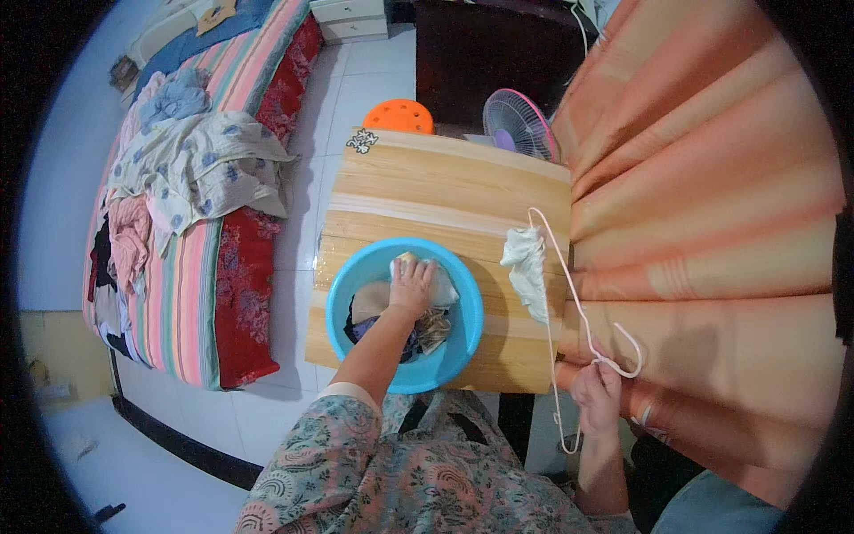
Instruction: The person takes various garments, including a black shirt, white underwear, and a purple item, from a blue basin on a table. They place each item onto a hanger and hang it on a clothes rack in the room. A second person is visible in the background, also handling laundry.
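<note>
My left hand [411, 287] reaches into a round blue basin [474, 334] and rests on a pale cloth [444, 289], its fingers slightly spread over it. Beige, brown and dark pieces of clothing [435, 330] lie crumpled around that hand. My right hand [598, 399] is closed around a pale pink clothes hanger [562, 259], gripping it near the base of its hook. At the hanger's far end hangs a small white garment [527, 271], over the right side of the wooden table.
The basin stands on a light wooden table [427, 189]. Behind it are an orange stool [398, 116] and a pink-rimmed fan [519, 125]. An orange curtain [703, 231] borders the right side. At left is a striped bed [182, 334] with heaped clothes [200, 165].
</note>
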`<state>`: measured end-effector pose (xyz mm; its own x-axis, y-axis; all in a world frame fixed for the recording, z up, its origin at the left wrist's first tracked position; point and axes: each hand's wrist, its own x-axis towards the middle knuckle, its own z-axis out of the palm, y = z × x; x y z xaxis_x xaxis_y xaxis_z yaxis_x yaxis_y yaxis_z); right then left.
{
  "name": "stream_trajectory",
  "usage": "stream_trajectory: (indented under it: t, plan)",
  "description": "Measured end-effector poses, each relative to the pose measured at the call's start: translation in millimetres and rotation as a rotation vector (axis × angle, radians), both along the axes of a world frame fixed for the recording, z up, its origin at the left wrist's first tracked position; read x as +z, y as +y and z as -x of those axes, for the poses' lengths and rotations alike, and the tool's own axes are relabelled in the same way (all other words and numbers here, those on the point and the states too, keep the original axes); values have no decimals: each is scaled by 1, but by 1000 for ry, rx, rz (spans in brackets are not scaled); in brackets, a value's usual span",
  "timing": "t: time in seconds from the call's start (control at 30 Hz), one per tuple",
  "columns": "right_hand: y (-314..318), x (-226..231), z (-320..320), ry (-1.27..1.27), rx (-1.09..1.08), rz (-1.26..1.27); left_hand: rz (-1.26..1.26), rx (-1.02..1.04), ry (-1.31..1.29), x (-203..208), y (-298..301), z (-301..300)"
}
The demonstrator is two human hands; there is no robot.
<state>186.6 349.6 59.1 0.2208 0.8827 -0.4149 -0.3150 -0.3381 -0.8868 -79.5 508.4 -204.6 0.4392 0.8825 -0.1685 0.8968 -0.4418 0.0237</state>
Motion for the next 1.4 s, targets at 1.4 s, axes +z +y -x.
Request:
stream_trajectory:
  t: [1.4]
  plan:
    - [55, 11, 90, -36, 275, -101, 238, 142, -477, 244, -27, 105]
